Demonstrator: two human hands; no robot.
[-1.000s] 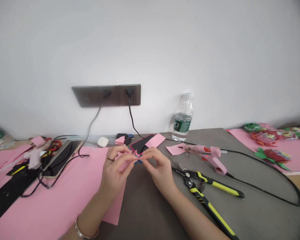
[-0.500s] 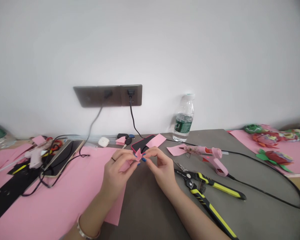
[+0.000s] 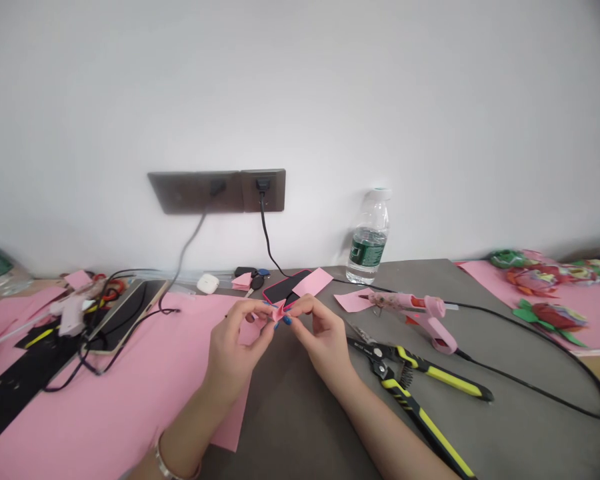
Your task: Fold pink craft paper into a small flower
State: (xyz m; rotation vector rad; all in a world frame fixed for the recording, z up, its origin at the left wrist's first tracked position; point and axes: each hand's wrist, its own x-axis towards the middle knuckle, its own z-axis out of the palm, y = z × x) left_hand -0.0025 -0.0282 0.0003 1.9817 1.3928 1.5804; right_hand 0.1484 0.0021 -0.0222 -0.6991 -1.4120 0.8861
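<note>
A small folded piece of pink paper (image 3: pixel 279 311) is held up between my two hands, over the table. My left hand (image 3: pixel 233 343) pinches its left side between thumb and fingers. From the right, my right hand (image 3: pixel 323 337) grips the other side with thumb and index finger. The fingertips partly hide the paper's folds. Just behind the hands lie a phone with a red edge (image 3: pixel 280 291) and a flat pink paper piece (image 3: pixel 312 282) overlapping it. A pink glue gun (image 3: pixel 410 303) rests to the right, its nozzle over another pink paper piece (image 3: pixel 349 302).
Wire strippers (image 3: pixel 405 373) with yellow-black handles lie right of my right forearm. A water bottle (image 3: pixel 368 243) stands by the wall. Large pink paper (image 3: pixel 145 400), a second phone (image 3: pixel 125 320) and black cables occupy the left. Crafted flowers (image 3: pixel 555 315) lie far right.
The pink paper has tilted and its folds look more opened between my fingertips. My left fingers have shifted slightly around it; the things on the table stay put.
</note>
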